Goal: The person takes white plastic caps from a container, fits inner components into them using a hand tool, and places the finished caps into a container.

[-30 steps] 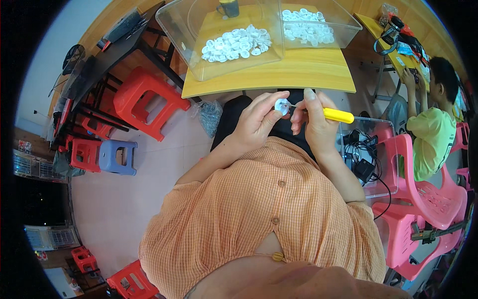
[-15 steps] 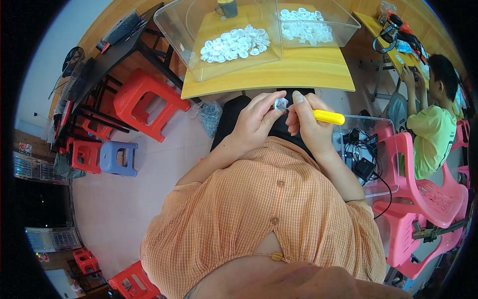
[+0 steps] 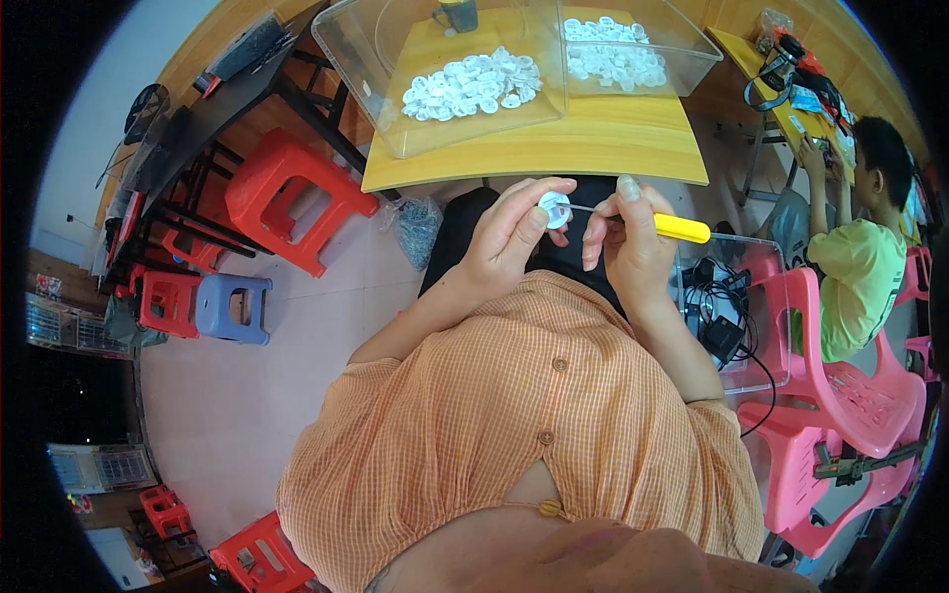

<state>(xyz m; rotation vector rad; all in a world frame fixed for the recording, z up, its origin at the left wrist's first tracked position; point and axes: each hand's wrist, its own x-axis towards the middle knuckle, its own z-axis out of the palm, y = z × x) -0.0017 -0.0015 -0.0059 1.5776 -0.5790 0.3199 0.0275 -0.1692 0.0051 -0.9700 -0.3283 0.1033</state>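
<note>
In front of my lap, my left hand pinches a small round white plastic piece between thumb and fingers, its face turned up. My right hand is closed on a screwdriver with a yellow handle and a thin metal shaft. The shaft points left and its tip meets the white piece; whether it sits in an opening cannot be made out. Beyond my hands, a clear plastic bin on the yellow table holds a heap of similar white pieces. A second clear bin beside it holds more.
A dark mug shows at the table's back. Right of me stand a clear box of black cables and pink chairs; a person in a lime shirt sits beyond. Red stools and a blue stool are left.
My right hand has drawn the screwdriver rightward, baring more of its shaft. The white piece in my left hand has turned so its round face shows more.
</note>
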